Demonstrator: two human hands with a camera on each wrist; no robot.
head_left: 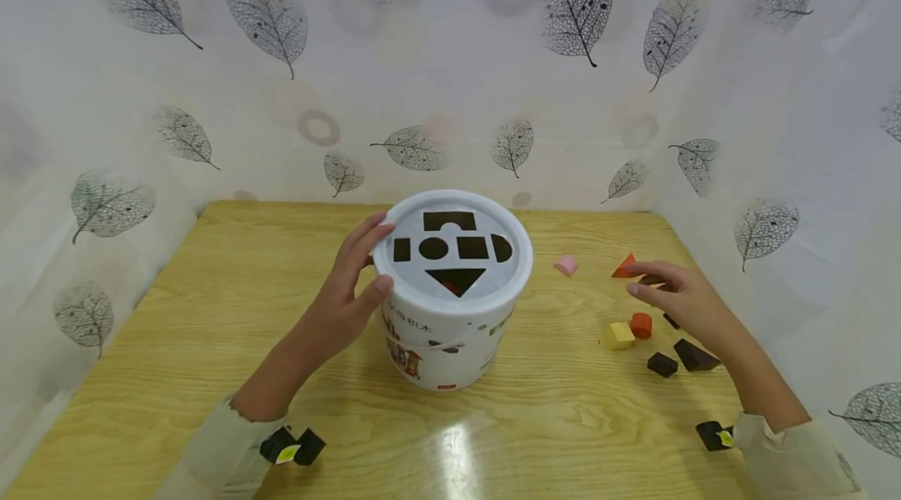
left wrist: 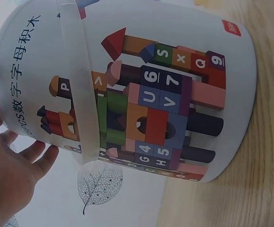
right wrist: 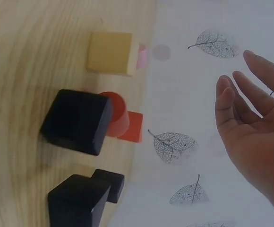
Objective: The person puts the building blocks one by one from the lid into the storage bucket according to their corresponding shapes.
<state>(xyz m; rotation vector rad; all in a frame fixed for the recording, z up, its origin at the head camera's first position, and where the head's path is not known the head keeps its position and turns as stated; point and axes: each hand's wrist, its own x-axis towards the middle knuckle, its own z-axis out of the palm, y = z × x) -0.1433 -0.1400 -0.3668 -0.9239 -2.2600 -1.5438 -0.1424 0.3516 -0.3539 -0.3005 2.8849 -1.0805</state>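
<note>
A white bucket (head_left: 450, 351) printed with toy-block pictures stands upright on the table. Its pale lid (head_left: 496, 285) has several shaped holes, and something red shows inside the triangular one. My left hand (head_left: 345, 285) rests against the lid's left rim, fingers spread and thumb towards the front; in the left wrist view this hand (left wrist: 14, 177) is beside the bucket's upper part. To the right, my right hand (head_left: 679, 300) hovers beside a red triangular block (head_left: 622, 266). In the right wrist view that hand (right wrist: 255, 120) holds nothing and its fingers are loosely bent.
Right of the bucket lie a pink half-round block (head_left: 565, 265), a yellow block (head_left: 620, 336), a red cylinder (head_left: 641, 325) and several dark blocks (head_left: 662, 365). Leaf-patterned curtains (head_left: 450, 93) enclose the wooden table (head_left: 246, 289) at the back and sides.
</note>
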